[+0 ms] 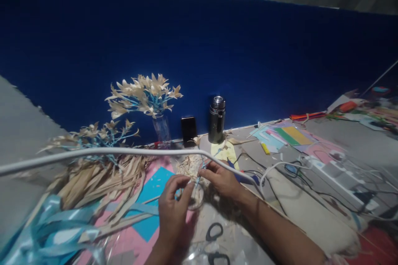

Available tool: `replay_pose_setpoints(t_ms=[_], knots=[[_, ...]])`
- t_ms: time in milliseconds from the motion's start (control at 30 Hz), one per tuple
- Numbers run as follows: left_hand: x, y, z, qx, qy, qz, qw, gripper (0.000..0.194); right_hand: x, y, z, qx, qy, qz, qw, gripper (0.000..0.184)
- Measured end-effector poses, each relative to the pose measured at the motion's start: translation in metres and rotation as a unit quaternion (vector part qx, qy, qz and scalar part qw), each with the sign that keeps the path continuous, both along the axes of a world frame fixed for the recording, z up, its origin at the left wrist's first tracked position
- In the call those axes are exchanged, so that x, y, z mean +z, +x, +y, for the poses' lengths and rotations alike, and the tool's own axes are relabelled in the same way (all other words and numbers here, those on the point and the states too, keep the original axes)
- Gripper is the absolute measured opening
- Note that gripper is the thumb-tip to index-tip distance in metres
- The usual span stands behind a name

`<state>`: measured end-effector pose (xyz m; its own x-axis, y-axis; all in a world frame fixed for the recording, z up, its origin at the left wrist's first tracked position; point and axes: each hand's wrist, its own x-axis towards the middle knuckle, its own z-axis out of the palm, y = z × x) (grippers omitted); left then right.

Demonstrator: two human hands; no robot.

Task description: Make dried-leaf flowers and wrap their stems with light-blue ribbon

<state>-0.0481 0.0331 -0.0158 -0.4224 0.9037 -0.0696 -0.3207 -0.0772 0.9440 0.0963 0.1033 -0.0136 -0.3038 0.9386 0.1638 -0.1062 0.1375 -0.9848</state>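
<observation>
In the lower middle, my left hand [174, 198] is closed, thumb and forefinger brought together at a thin light-blue stem [197, 180]. My right hand [221, 179] pinches the same stem higher up, from the right. What sits at the stem's top is too blurred to make out. Under the fingers lies a round container rim [196, 203] with pale scraps [186, 166] around it. Scissors with black handles [214, 232] lie just below my hands. Left of them is a blue paper sheet [149, 190] on pink paper.
A white cable [102, 151] crosses in front of the table. Behind stand a vase of pale flowers [162, 130], a phone [188, 131] and a thermos [217, 122]. Dried husks [93, 178] and blue ribbon [56, 227] lie left; a power strip [338, 180] lies right.
</observation>
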Motion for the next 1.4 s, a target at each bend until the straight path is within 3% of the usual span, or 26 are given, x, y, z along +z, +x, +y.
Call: replay_pose_setpoints(t_ms=[100, 233, 333, 400, 467, 533, 667, 767, 833, 967, 1067, 1167, 1233, 1300, 1333, 1400], knots=[[0.001, 0.000, -0.001, 0.004, 0.049, 0.107, 0.993, 0.023, -0.005, -0.004, -0.004, -0.031, 0.025, -0.019, 0.999, 0.023], [-0.004, 0.004, -0.002, -0.017, 0.029, 0.116, 0.993, 0.016, -0.005, -0.003, -0.007, -0.038, 0.024, -0.028, 0.999, 0.022], [-0.008, 0.004, -0.001, -0.134, -0.050, -0.030, 0.989, 0.014, -0.004, 0.001, -0.006, 0.002, -0.021, 0.014, 1.000, 0.028], [-0.010, 0.004, 0.001, -0.246, -0.098, -0.190, 0.945, 0.019, -0.005, 0.002, -0.006, 0.030, -0.064, 0.054, 0.996, 0.034], [-0.011, 0.005, 0.001, -0.305, -0.108, -0.294, 0.899, 0.022, -0.007, 0.001, -0.005, 0.038, -0.092, 0.074, 0.992, 0.038], [-0.011, 0.006, 0.001, -0.281, -0.093, -0.293, 0.909, 0.024, -0.009, 0.000, -0.004, 0.018, -0.086, 0.066, 0.994, 0.039], [-0.012, 0.010, -0.003, -0.143, -0.049, -0.095, 0.984, 0.029, -0.013, -0.003, -0.001, -0.061, -0.035, 0.004, 0.998, 0.029], [-0.011, 0.009, -0.005, -0.060, -0.016, 0.044, 0.997, 0.027, -0.012, -0.004, -0.001, -0.086, -0.022, -0.029, 0.996, 0.026], [-0.010, 0.008, -0.005, -0.036, 0.005, 0.073, 0.997, 0.020, -0.012, -0.004, -0.001, -0.093, -0.023, -0.041, 0.995, 0.024], [-0.009, 0.007, -0.003, -0.032, 0.004, 0.077, 0.996, 0.013, -0.015, -0.004, -0.001, -0.091, -0.033, -0.038, 0.995, 0.026], [-0.012, 0.009, -0.001, -0.075, -0.050, -0.048, 0.995, 0.008, -0.018, -0.005, -0.003, -0.056, -0.044, 0.019, 0.997, 0.029], [-0.016, 0.012, -0.002, -0.185, -0.102, -0.235, 0.949, 0.026, -0.016, -0.005, -0.006, -0.015, -0.069, 0.089, 0.994, 0.035], [-0.018, 0.014, -0.004, -0.267, -0.126, -0.304, 0.906, 0.031, -0.014, -0.004, -0.007, 0.031, -0.079, 0.108, 0.991, 0.039], [-0.019, 0.016, -0.005, -0.311, -0.145, -0.322, 0.882, 0.033, -0.012, -0.002, -0.006, 0.054, -0.080, 0.107, 0.990, 0.040], [-0.019, 0.017, -0.005, -0.298, -0.143, -0.302, 0.894, 0.034, -0.012, -0.001, -0.005, 0.044, -0.075, 0.104, 0.991, 0.039], [-0.020, 0.018, -0.004, -0.195, -0.107, -0.206, 0.953, 0.035, -0.012, 0.000, -0.002, -0.009, -0.057, 0.091, 0.994, 0.036]])
